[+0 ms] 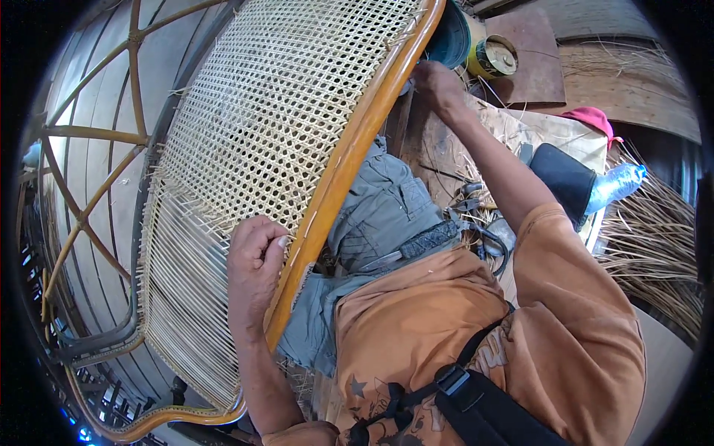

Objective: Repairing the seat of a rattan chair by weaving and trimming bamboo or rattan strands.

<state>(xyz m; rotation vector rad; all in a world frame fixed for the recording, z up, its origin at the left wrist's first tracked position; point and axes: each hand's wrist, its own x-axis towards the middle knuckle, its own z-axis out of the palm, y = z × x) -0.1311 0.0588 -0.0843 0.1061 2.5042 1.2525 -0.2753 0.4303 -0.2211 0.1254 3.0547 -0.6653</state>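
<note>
A woven cane panel (pixel 275 111) with an open hole pattern fills a curved wooden frame (pixel 343 167) leaning across my lap. Its lower part carries parallel cane strands (pixel 186 297) without the cross weave. My left hand (pixel 256 249) rests at the lower edge of the weave, beside the wooden rail. Its fingers are curled in with the thumb against them; whatever they pinch is too small to make out. Beyond the rail, my right hand (pixel 439 85) reaches out near a dark teal bucket (pixel 450 43). The rail partly hides its fingertips, so its grip does not show.
Right of the bucket stands a yellow tin (pixel 494 58). A black container (pixel 561 178), a clear plastic bottle (pixel 616 187) and a pink cloth (pixel 591 121) are at the right. Loose cane strips (pixel 647 230) lie beyond them. A bare rattan frame (pixel 93 134) stands at the left.
</note>
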